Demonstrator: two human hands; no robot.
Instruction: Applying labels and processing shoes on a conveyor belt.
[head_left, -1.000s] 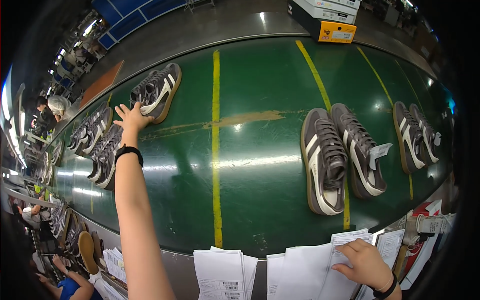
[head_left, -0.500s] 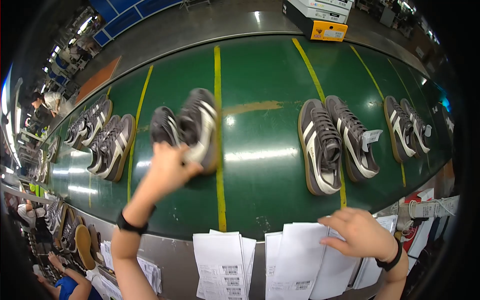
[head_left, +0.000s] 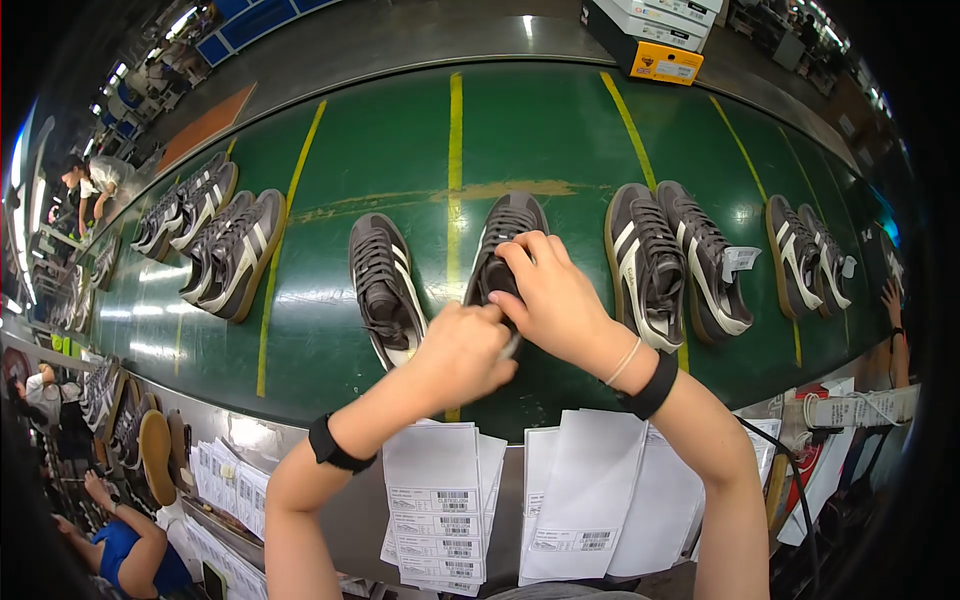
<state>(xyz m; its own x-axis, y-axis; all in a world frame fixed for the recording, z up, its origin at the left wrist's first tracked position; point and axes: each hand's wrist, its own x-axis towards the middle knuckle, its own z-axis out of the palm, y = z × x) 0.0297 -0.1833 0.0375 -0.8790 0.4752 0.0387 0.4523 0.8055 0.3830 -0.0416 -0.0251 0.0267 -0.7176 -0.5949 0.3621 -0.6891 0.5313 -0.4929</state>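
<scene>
- Head view showed the dark grey sneaker lying toe-away on the green conveyor belt, just right of the belt's middle yellow line, with both hands over its heel end, probably so the opening faced the person for handling.
- The right hand was curled over the collar, fingers pressed down into the shoe's mouth; the left hand was closed in a loose fist against the heel, seemingly pinching something small there, though I could not tell what.
- The shoe looked suede-like, dark grey with pale side stripes, dark laces and a light tan sole edge.
- Its mate lay just beside it to the left, apart from the hands, laces up.
- Another pair sat to the right with a white tag on it; more pairs lay farther left, spaced along the belt.
- White paper sheets with barcodes hung over the near edge of the surface below the wrists, within easy reach.
</scene>
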